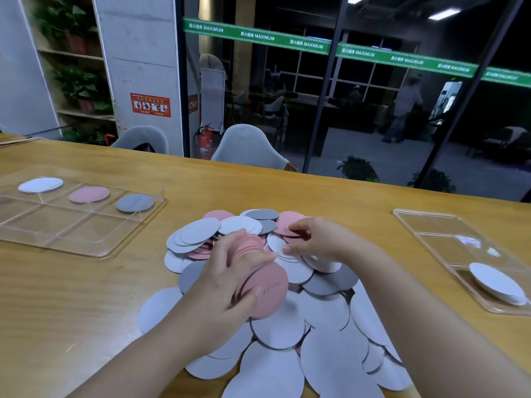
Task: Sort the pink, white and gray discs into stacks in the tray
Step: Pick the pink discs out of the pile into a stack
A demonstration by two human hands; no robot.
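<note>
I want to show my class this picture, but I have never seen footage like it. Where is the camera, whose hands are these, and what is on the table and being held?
There is one picture, taken by a camera worn on a person's head, looking forward and down. No machine is involved: these are the person's own bare hands. The left hand holds a stack of pink discs. The right hand pinches another pink disc on the pile of pink, white and gray discs on the wooden table. The left tray holds a white, a pink and a gray stack in separate compartments. The right tray holds white discs.
</note>
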